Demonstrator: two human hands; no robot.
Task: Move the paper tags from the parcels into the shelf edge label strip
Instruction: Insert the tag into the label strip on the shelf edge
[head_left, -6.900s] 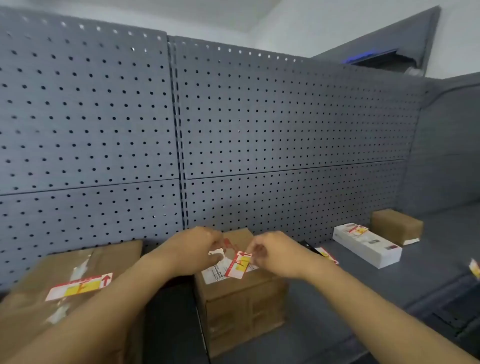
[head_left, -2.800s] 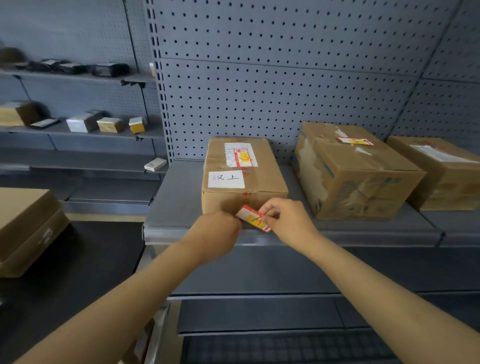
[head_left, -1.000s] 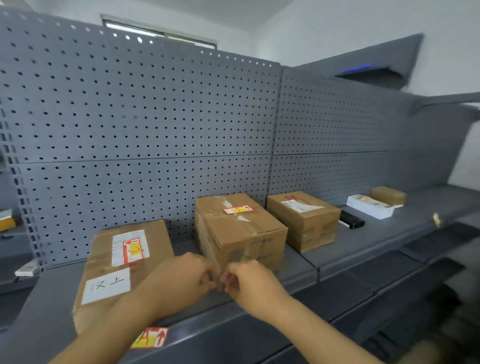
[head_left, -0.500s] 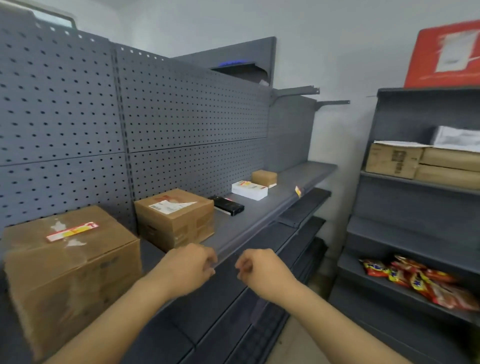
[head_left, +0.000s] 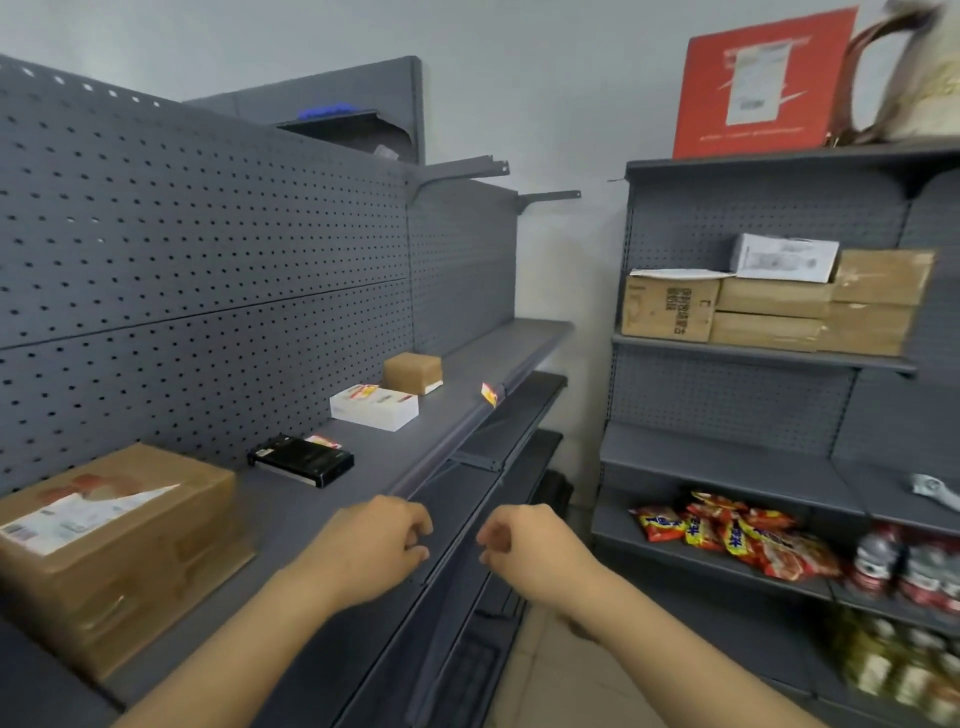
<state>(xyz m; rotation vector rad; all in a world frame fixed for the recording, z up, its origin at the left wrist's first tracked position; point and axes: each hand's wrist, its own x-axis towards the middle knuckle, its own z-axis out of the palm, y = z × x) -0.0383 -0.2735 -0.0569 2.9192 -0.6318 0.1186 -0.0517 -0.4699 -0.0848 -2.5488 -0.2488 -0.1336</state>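
Observation:
My left hand (head_left: 373, 545) and my right hand (head_left: 524, 545) hover in front of the shelf edge label strip (head_left: 441, 441), fingers curled, holding nothing I can see. On the grey shelf stand a brown parcel (head_left: 114, 545) with a white label, a black box (head_left: 301, 460) with a red-yellow paper tag (head_left: 323, 441) behind it, a white box (head_left: 374, 408) bearing a red-yellow tag (head_left: 362, 391), and a small brown parcel (head_left: 413, 372). One red-yellow tag (head_left: 489, 394) sits in the strip far along the shelf.
A second grey shelf unit (head_left: 753, 457) stands to the right with cardboard boxes (head_left: 774, 306), snack bags (head_left: 737, 538) and bottles (head_left: 909, 566). A red box (head_left: 758, 83) sits on its top. Lower shelves (head_left: 498, 441) jut out below the strip. A tiled aisle floor (head_left: 561, 670) lies between the units.
A tag peeled from a parcel was pressed into the strip at the left. Since then my view has swung right along the shelf, and both hands came away with nothing in them.

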